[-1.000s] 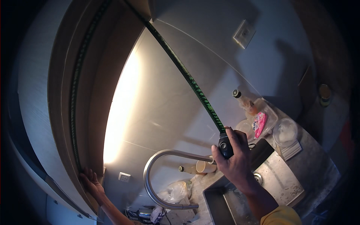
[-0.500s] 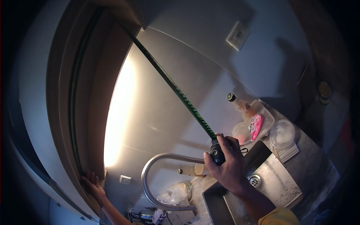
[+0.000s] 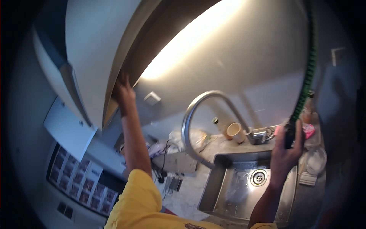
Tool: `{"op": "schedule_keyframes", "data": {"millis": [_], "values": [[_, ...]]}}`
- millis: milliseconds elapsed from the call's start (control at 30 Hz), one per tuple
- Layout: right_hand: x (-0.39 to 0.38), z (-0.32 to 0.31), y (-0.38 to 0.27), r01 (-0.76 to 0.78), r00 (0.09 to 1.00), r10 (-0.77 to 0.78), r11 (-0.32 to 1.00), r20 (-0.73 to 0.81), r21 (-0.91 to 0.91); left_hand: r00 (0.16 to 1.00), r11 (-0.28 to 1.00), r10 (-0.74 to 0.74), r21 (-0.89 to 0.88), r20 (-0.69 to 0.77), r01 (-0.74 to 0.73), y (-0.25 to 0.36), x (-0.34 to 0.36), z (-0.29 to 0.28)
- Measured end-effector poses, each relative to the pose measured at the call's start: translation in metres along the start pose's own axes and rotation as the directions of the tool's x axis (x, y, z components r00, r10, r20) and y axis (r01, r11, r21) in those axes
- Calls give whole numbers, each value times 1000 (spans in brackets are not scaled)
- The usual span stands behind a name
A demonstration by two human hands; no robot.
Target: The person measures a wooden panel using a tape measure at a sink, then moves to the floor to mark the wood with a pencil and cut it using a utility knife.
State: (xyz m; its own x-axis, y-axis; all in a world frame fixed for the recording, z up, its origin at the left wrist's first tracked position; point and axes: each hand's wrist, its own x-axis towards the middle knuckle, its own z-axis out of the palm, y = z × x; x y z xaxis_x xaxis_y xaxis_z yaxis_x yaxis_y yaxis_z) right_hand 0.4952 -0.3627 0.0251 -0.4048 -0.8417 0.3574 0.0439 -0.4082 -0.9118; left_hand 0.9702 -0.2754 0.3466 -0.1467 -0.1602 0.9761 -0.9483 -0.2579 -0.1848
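Got cup (image 3: 236, 133) crowding faucet (image 3: 186, 126), open sink (image 3: 234, 189) below it, tape measure (image 3: 291, 134) clutched in right fingers (image 3: 280, 140); can't tell grip of left fingers (image 3: 125, 82).

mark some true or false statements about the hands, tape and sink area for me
1. The right hand holds the tape measure. True.
2. The left hand is down in the sink. False: it is up at the cabinet.
3. A round drain shows in the sink. True.
4. The blade is fully wound in. False: a long stretch is out, running up to the picture's top edge.
5. A bottle is beside the cup. True.
6. The sleeves are red. False: they are yellow.
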Motion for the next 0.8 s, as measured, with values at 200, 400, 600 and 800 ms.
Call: {"op": "schedule_keyframes", "data": {"millis": [200, 400, 600, 800], "values": [[2, -7, 5, -31, 999, 29, 998, -38, -49, 809, 134, -526, -914, 261, 383, 49, 11, -16], [5, -5, 11, -4, 1000, 3, 998, -24, -60, 670, 77, -686, -888, 283, 454, 31, 9, -29], [9, -4, 17, 41, 997, -51, 989, -65, -142, 665, -218, -573, -871, 479, 440, -11, 17, -20], [10, 2, 23, 4, 998, -10, 996, -66, -92, 527, -334, -735, -904, 427, 267, -46, 14, -32]]}}
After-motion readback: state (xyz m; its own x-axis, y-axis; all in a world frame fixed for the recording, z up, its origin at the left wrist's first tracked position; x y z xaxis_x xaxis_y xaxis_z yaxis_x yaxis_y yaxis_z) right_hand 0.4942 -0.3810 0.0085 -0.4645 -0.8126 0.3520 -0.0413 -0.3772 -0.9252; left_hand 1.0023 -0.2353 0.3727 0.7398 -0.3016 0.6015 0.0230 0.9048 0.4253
